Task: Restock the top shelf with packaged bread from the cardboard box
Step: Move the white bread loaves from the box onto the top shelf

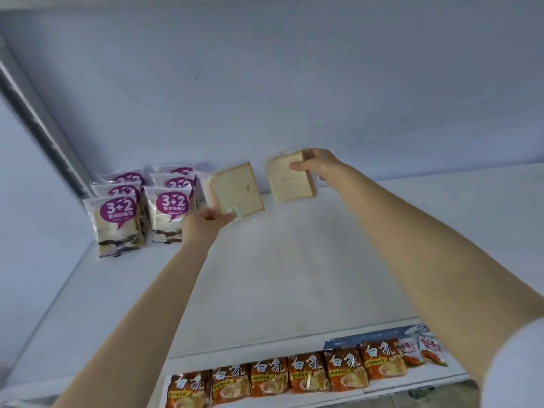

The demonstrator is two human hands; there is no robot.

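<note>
Both my arms reach over the white top shelf (294,269). My left hand (203,223) grips the lower corner of a clear-wrapped pack of sliced bread (237,191), held upright just right of the purple packs. My right hand (316,164) holds a second clear pack of sliced bread (290,179) by its top right corner, near the back wall; whether it touches the shelf is unclear. The cardboard box is out of view.
Several purple "3+2" bread packs (117,225) stand in two rows at the shelf's back left. A grey upright post (44,134) runs along the left side. Orange noodle packets (306,372) line the shelf below, at the bottom edge.
</note>
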